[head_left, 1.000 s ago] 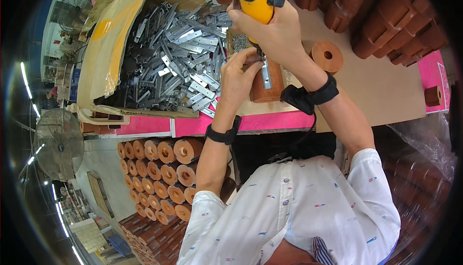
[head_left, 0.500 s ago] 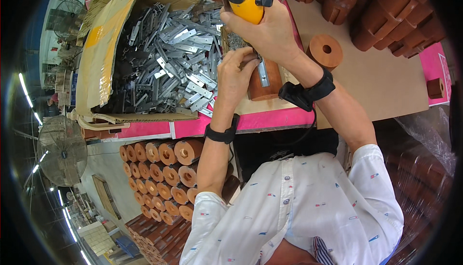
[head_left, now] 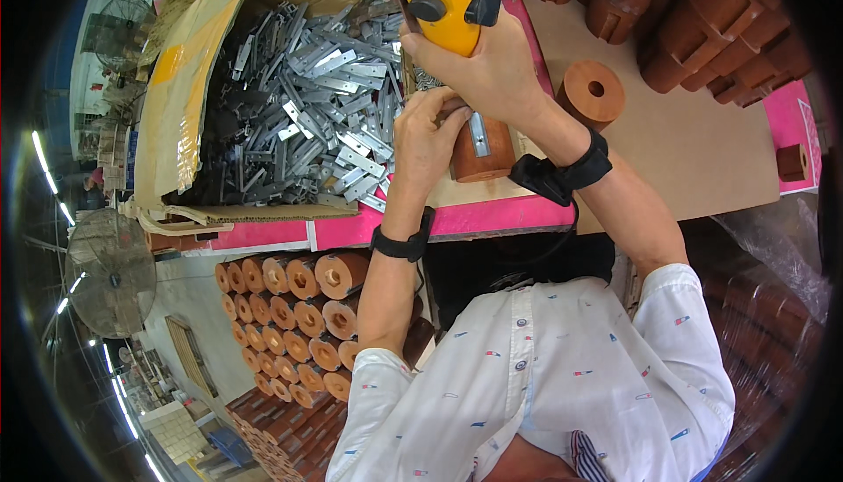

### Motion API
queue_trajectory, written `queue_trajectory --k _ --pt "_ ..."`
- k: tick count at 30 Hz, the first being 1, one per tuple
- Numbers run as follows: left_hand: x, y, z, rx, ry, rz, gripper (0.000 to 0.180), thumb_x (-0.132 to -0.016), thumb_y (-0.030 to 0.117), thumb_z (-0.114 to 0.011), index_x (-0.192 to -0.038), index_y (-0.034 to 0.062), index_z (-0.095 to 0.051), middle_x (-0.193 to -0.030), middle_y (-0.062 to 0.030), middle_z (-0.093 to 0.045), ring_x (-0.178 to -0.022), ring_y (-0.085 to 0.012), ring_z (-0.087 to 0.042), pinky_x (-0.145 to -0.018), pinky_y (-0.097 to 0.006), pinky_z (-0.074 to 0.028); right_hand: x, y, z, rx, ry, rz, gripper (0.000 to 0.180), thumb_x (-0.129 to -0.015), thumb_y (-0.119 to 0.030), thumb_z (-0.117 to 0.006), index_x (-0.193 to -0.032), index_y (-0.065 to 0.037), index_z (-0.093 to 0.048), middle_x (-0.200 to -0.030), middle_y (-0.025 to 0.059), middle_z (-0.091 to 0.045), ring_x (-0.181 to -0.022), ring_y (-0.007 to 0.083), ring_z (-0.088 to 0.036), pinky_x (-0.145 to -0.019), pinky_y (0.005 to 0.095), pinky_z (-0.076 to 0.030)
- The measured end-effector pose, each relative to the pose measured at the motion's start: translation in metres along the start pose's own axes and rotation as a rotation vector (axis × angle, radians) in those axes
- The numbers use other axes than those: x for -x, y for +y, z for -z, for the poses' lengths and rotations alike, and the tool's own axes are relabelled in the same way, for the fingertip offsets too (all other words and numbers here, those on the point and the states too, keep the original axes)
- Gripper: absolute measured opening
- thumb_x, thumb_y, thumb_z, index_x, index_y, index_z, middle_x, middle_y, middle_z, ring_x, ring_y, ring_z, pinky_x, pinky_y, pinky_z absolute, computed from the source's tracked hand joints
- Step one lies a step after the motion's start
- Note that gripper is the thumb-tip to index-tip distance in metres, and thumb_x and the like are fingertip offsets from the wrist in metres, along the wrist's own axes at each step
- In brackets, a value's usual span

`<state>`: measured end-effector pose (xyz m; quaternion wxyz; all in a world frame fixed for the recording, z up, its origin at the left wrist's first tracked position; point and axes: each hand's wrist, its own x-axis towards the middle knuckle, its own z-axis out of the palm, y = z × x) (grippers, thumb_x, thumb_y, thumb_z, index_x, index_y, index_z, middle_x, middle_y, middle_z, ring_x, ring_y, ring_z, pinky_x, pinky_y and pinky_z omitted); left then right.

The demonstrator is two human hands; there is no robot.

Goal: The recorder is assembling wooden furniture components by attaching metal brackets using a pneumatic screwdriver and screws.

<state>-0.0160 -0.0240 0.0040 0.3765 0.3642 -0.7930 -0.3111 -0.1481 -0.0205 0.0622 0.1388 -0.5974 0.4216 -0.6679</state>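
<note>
My right hand is closed around a yellow power tool with black knobs, held over the work; its tip is hidden behind my hands. Under it a reddish-brown cylinder lies on its side on the table. A flat silver metal strip with holes rests lengthwise on the cylinder's upper side. My left hand is closed in a pinch beside the strip's far end, below the tool. Whatever sits between its fingertips is too small or hidden to name.
A cardboard box full of metal strips stands open at the left. Another brown cylinder with a central hole stands at the right. Large ribbed brown pieces crowd the far right. Stacked cylinders sit below the pink table edge.
The yellow tool and my right hand have lowered slightly toward me. My left hand keeps nearly the same place, and the strip stays on the cylinder.
</note>
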Motion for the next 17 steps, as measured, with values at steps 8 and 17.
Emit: queue_trajectory --k 8,17 --pt "0.010 0.006 0.009 -0.007 -0.175 -0.001 0.060 -0.068 0.014 -0.079 -0.121 0.0028 -0.055 -0.119 -0.0155 -0.058 -0.112 -0.0325 -0.052 -0.096 -0.040 -0.041 0.000 0.001 -0.001 -0.025 -0.034 -0.035 0.030 -0.080 -0.018 -0.072 -0.100 -0.001 -0.058 -0.082 0.0064 -0.064 -0.072 0.0158 -0.062 -0.067 0.0286 -0.050" --pt "0.019 -0.003 0.003 0.108 -0.368 0.137 0.113 -0.055 0.030 -0.088 -0.145 0.0040 -0.025 -0.141 -0.0191 -0.036 -0.130 -0.0379 -0.032 -0.110 -0.044 -0.027 0.000 0.002 0.000 -0.083 -0.061 -0.009 0.041 -0.078 -0.022 -0.074 -0.109 -0.004 -0.055 -0.087 0.0067 -0.067 -0.076 0.0185 -0.064 -0.072 0.0304 -0.050"
